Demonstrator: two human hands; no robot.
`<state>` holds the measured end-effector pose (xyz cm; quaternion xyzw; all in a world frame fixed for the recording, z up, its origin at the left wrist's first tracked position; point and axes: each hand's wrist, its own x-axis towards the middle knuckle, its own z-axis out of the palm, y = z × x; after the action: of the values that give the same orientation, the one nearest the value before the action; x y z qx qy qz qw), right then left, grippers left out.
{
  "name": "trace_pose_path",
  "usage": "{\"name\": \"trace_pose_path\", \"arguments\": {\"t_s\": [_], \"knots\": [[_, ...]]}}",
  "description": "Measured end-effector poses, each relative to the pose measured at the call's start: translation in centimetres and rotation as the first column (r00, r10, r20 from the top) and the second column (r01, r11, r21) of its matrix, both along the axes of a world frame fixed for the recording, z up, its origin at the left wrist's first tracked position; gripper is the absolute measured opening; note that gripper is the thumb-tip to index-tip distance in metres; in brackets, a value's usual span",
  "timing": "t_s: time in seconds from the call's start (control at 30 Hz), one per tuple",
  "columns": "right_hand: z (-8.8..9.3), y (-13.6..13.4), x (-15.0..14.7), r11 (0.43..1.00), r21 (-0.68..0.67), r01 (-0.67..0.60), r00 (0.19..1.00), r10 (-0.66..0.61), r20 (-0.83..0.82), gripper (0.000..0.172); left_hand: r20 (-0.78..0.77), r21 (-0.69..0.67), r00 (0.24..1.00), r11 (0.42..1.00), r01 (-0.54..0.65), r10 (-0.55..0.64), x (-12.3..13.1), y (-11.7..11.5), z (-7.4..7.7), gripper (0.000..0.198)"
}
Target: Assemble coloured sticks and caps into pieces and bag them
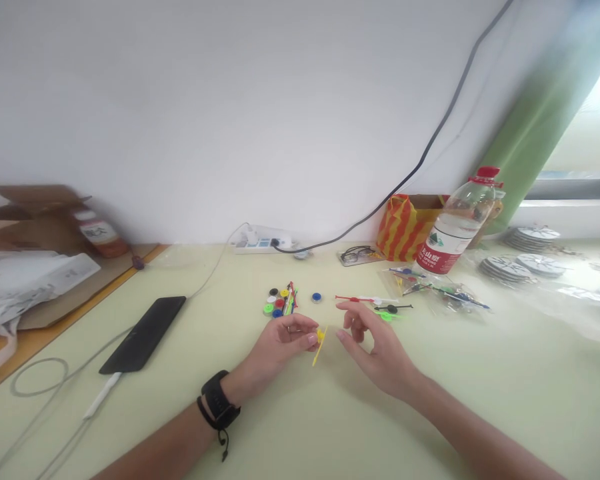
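My left hand pinches a yellow plastic arrow spinner by its round hub, the thin arrow slanting down. To the right of it, my right hand is held with thumb and index finger apart and nothing between them. Beyond my left hand lie several small coloured discs beside a bunch of coloured arrows. A single blue disc sits apart from them. Past my right hand are a red arrow, a black arrow spinner and a green one.
A black phone with a cable lies at the left. At the back are a power strip, a striped bag and a large water bottle. Plastic bags of arrows and stacked discs are at the right.
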<state>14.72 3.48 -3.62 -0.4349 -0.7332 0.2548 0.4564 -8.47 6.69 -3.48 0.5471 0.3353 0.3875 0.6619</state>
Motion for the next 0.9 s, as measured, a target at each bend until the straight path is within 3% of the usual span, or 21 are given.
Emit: {"name": "trace_pose_path", "arguments": {"t_s": [0.23,0.3,0.37,0.43,0.47,0.53,0.7,0.8,0.9], "knots": [[-0.7,-0.6,-0.6,0.993,-0.063,-0.104,0.994,0.106,0.037,0.063,0.019,-0.042,0.998,0.997,-0.062,0.063,-0.1,0.2,-0.2,0.028],[-0.7,-0.7,-0.7,0.991,-0.085,-0.099,0.995,0.1,0.005,0.048,0.016,-0.045,0.998,0.997,-0.061,0.062,-0.1,0.2,-0.2,0.028],[-0.4,-0.7,-0.7,0.984,-0.099,-0.146,0.989,0.148,0.006,0.014,0.01,-0.036,0.998,0.998,-0.059,0.059,-0.1,0.2,-0.2,0.028],[0.1,-0.6,-0.5,0.972,-0.113,-0.204,0.979,0.204,-0.011,0.046,0.009,-0.03,0.998,0.998,-0.057,0.057,-0.1,0.1,-0.2,0.028],[0.3,-0.6,-0.5,0.97,-0.122,-0.212,0.977,0.209,-0.033,0.052,0.01,-0.03,0.998,0.998,-0.056,0.056,-0.1,0.1,-0.2,0.027],[0.7,-0.8,-0.6,0.974,-0.143,-0.177,0.982,0.165,-0.089,0.052,0.01,-0.029,0.998,0.998,-0.054,0.054,-0.1,0.1,-0.3,0.027],[0.9,-1.0,-1.1,0.973,-0.179,-0.148,0.986,0.131,-0.1,0.03,0.019,-0.054,0.998,0.997,-0.064,0.065,-0.1,0.1,-0.4,0.031],[0.7,-0.3,-0.4,0.99,-0.132,-0.039,0.999,0.042,0.016,0.02,0.048,-0.124,0.995,0.989,-0.075,0.082,0.0,0.1,-0.1,0.034],[0.3,0.9,1.2,0.993,-0.061,0.1,0.962,-0.081,0.262,0.012,0.11,-0.201,0.99,0.977,-0.069,0.093,0.0,0.0,0.3,0.032]]}}
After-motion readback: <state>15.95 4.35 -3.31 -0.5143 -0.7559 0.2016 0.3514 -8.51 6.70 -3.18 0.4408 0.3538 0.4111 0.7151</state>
